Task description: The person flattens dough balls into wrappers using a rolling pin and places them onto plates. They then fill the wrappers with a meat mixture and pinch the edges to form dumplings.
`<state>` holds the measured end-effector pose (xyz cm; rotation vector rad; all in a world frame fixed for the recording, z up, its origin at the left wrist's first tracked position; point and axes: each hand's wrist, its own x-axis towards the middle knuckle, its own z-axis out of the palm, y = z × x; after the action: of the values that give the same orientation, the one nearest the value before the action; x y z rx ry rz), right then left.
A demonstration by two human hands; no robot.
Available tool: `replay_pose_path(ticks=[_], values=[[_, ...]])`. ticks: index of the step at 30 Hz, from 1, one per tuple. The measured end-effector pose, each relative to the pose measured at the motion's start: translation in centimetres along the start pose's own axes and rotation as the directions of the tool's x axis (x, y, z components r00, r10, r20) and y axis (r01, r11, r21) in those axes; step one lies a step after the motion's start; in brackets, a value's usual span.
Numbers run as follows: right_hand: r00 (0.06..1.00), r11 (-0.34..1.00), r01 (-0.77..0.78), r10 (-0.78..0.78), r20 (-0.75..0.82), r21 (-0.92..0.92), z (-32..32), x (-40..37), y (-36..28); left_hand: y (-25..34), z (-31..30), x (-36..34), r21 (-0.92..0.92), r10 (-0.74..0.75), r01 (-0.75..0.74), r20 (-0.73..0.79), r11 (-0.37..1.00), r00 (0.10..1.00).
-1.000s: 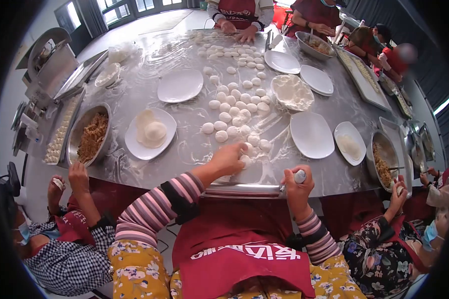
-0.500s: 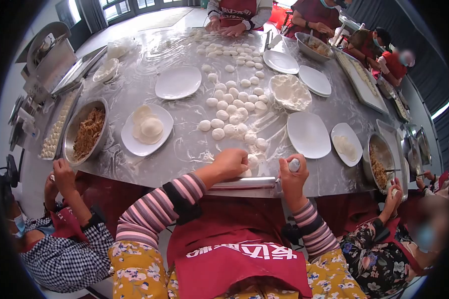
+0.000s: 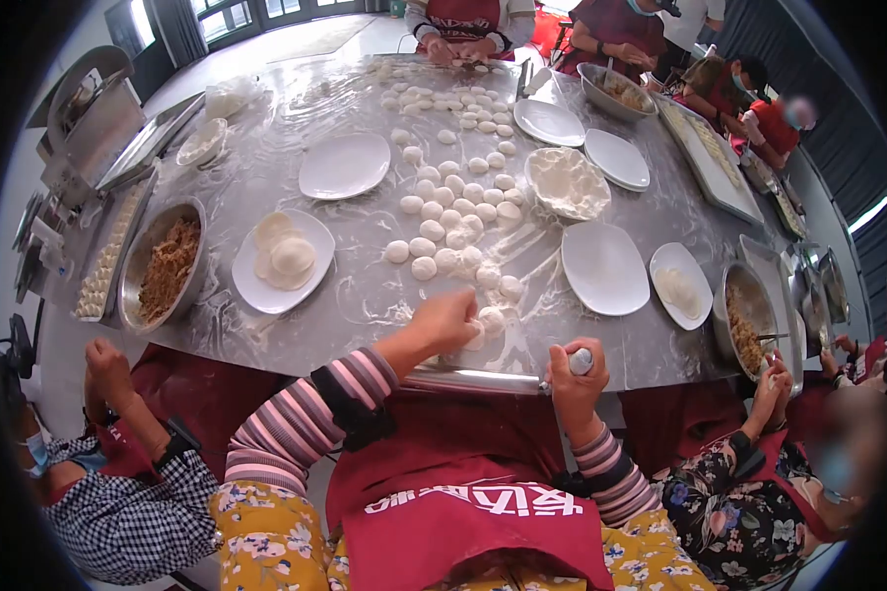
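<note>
My right hand point(image 3: 577, 376) is wrapped round the handle of a metal rolling pin point(image 3: 473, 381), which lies along the table's front edge. My left hand point(image 3: 445, 320) is closed, its fingertips turned down at the edge of a small flattened dough wrapper point(image 3: 476, 342). The hand hides part of that wrapper. Right beside it sits a dough piece point(image 3: 492, 321). Just beyond my hands, many floured dough balls point(image 3: 446, 260) lie in a loose cluster.
A plate point(image 3: 322, 286) of rolled wrappers and a bowl point(image 3: 204, 246) of filling stand left. On the right are a bare plate point(image 3: 606, 281), a plate with wrappers point(image 3: 695, 307), a flour bowl point(image 3: 567, 183) and another filling bowl point(image 3: 739, 266). Co-workers sit on both sides and opposite.
The rolling pin has drawn back slightly toward the table's edge, away from the wrapper. My left hand stays at the dough, and more of the wrapper shows. The view has shifted a little.
</note>
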<state>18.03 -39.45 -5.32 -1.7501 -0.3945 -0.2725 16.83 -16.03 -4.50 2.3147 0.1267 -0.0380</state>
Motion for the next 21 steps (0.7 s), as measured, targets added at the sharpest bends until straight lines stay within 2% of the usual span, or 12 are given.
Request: replay_pose_path(ticks=[2,4,7,9,11,14,15,17,18,19,20,21], values=[[0.999,0.999,0.032,-0.032,0.005,-0.024,0.3,0.9,0.6,-0.7,0.1,0.2,-0.072,0.029,-0.031,-0.031,0.997,0.999],[0.998,0.997,0.068,-0.068,0.011,-0.041,1.2,2.4,1.1,0.0,-0.8,0.0,-0.105,-0.026,0.039,0.127,0.994,0.992],[0.995,0.993,0.104,-0.105,0.000,-0.049,3.5,5.8,1.0,-0.1,-0.1,0.3,-0.059,0.059,-0.050,0.152,0.997,0.987],[0.980,0.970,0.200,-0.195,0.045,-0.137,4.8,7.8,0.3,0.2,0.0,1.9,-0.040,0.034,-0.026,0.205,0.999,0.978],[0.983,0.971,0.186,-0.183,0.032,-0.149,4.8,7.5,1.2,0.7,-0.4,2.9,0.011,0.011,-0.014,0.271,1.000,0.962],[0.978,0.967,0.209,-0.205,0.047,-0.146,2.8,5.1,1.4,0.9,-0.7,1.9,0.105,0.075,-0.105,0.252,0.989,0.965],[0.988,0.979,0.154,-0.152,0.023,-0.137,1.9,3.4,1.2,0.2,-0.4,1.6,0.143,0.065,-0.094,0.195,0.985,0.979],[0.994,0.988,0.107,-0.108,-0.004,-0.116,1.7,3.5,1.0,-0.5,-0.4,0.5,0.046,0.036,-0.042,0.135,0.998,0.990],[0.942,0.883,0.324,-0.334,0.032,-0.339,1.8,3.9,1.0,-0.6,-0.2,0.0,-0.055,0.001,0.004,0.098,0.998,0.995],[0.848,0.686,0.492,-0.518,0.115,-0.536,1.9,4.0,0.9,-0.3,-0.2,-0.2,-0.023,-0.050,0.053,0.139,0.998,0.989],[0.844,0.735,0.499,-0.533,0.065,-0.458,2.9,5.4,1.4,0.0,0.0,-0.2,-0.017,-0.045,0.048,0.158,0.999,0.986],[0.911,0.856,0.392,-0.412,0.014,-0.338,4.0,6.5,1.2,0.4,-0.1,0.3,0.011,-0.022,0.021,0.116,1.000,0.993]])
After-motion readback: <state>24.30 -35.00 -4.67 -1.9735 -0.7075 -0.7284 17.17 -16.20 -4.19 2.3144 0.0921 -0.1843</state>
